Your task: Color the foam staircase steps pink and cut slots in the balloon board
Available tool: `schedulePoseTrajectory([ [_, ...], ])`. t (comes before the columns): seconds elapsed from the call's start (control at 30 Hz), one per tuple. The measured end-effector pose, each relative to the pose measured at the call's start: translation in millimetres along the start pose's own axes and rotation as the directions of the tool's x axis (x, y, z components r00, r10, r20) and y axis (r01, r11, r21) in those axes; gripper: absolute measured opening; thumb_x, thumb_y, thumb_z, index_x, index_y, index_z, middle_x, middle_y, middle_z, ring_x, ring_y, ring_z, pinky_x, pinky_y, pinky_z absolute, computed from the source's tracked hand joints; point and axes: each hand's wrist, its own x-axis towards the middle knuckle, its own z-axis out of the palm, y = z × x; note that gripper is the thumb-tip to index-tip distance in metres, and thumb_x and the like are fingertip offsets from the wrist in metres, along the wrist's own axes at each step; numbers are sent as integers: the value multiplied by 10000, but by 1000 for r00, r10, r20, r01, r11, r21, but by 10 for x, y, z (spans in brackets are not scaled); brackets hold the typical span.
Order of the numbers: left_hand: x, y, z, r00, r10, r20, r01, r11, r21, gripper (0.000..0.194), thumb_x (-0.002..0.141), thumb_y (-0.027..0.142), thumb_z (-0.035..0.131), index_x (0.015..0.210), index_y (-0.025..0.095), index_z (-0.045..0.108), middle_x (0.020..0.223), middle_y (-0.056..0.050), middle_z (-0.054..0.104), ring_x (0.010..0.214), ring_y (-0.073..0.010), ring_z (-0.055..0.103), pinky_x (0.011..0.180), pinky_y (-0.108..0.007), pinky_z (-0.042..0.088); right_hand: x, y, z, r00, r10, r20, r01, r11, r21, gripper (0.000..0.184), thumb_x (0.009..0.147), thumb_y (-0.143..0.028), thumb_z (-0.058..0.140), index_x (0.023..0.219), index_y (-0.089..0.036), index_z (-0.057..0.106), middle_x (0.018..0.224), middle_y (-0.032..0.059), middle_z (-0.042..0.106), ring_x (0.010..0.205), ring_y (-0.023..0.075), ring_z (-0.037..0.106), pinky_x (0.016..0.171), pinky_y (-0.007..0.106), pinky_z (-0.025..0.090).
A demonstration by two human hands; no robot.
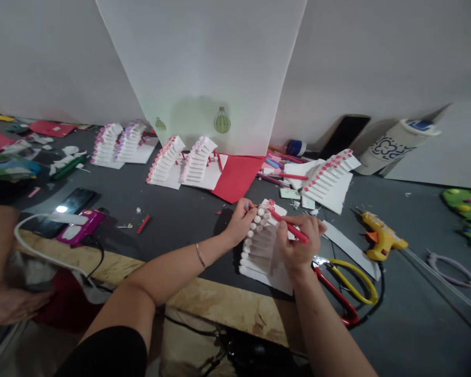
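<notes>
In front of me lies a white craft piece (pixel 259 246), a row of rolled paper tubes rising in steps on a white card base. My left hand (pixel 240 222) is closed, its fingers pinching the far left edge of this piece. Between the fingers of my right hand (pixel 301 242) is a red felt-tip pen (pixel 292 226), tilted, with its tip at the topmost tube ends. One tube end (pixel 271 203) there carries red marks, while the nearer ends are white. Scissors (pixel 347 283) with red and yellow handles lie beside my right wrist.
Similar stepped paper pieces with coloured ends (pixel 198 162) stand behind, near red paper (pixel 239 175). To the right lie a yellow hot glue gun (pixel 380 235) and its cord; a patterned cup (pixel 394 146) leans there. At left are a phone (pixel 68 207) and another person's hand (pixel 15 303).
</notes>
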Motion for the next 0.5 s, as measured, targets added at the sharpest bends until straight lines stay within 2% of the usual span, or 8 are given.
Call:
schedulePoseTrajectory([
  [0.07,-2,1,0,1000,-3,12,3,1000,-18,145,848,205,564,809,225,426,774,44,514,687,-113,470,700,-247,409,3,-3,-4,1000,-9,-12,9,1000,9,39,857,-214,605,828,-232,624,719,-16,641,706,182,569,803,386,355],
  [0.23,6,-23,-3,1000,18,6,-18,1000,-6,157,852,197,565,792,225,423,751,48,488,678,-112,465,675,-240,395,-1,-32,11,998,-16,63,16,1000,-4,43,876,-259,613,870,-240,652,750,-9,672,739,191,594,818,395,353],
  [0.37,6,-17,4,1000,17,11,-17,1000,-15,154,843,211,569,797,226,423,774,36,511,712,-122,480,700,-249,409,-11,-25,3,1000,-13,-2,13,1000,-6,54,873,-249,594,830,-231,621,715,-10,644,704,187,575,800,392,358],
  [0.5,-7,9,8,1000,-4,-1,4,1000,8,149,846,236,574,809,229,430,787,38,513,711,-114,480,712,-242,408,3,-27,4,999,-11,49,11,1000,-2,54,882,-259,595,866,-242,643,746,-11,665,734,194,594,803,394,360],
])
